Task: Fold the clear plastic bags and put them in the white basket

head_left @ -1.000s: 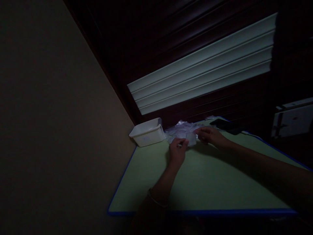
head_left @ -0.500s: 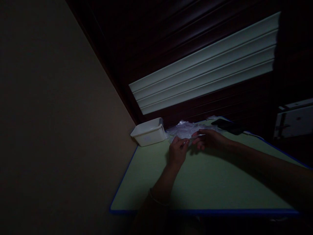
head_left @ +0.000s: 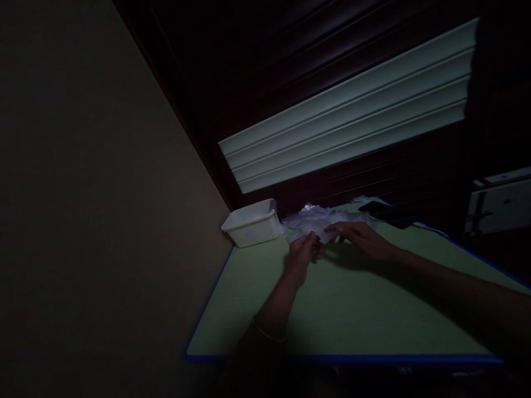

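Over the far part of a pale green table (head_left: 373, 309), my two hands meet at a thin, translucent plastic bag (head_left: 326, 236). My left hand (head_left: 302, 254) is closed on its near left side, thumb on top. My right hand (head_left: 359, 237) pinches its right side between thumb and fingers. Behind them lies a crumpled heap of clear plastic (head_left: 309, 215). The dim light hides the exact edges of the held bag.
A white open container (head_left: 255, 229) stands left of the plastic, by the wall (head_left: 166, 249). A dark flat object (head_left: 388, 214) with a white cable (head_left: 431, 228) lies at the far right. Dark panelling with pale slats rises behind the table.
The held plastic now shows a broader face between my hands. My right hand has turned palm down with its fingers drawn together, and my left fingers have shifted beneath the thumb.
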Available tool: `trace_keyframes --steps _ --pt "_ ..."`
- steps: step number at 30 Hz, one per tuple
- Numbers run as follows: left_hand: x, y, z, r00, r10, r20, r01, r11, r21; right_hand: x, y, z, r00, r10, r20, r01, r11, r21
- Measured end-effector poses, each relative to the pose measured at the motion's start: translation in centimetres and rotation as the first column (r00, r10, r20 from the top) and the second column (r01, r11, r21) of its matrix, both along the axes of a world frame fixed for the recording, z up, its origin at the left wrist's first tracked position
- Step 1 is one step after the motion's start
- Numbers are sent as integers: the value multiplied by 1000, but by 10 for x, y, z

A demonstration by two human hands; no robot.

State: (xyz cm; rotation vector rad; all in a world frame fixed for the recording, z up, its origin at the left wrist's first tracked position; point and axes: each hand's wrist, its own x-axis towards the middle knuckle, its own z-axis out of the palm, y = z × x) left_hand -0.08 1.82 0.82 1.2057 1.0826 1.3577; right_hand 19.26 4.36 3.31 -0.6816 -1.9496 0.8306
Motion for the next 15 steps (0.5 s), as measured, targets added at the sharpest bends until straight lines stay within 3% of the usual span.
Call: trace_keyframes --steps 3,7,11,15 --pt "1 -2 0 998 -28 59 30 999 -24 0 -6 2 997 -14 82 6 995 101" --pt "1 -2 -3 1000 10 11 -10 1000 -27 -1 -9 3 995 33 90 -43 993 113" --pt "2 0 -2 998 56 -27 -57 998 -12 -1 -4 2 999 -38 -4 38 998 45" --pt "3 -1 1 995 98 -33 -97 994 47 -2 8 0 987 -95 -132 80 990 -114"
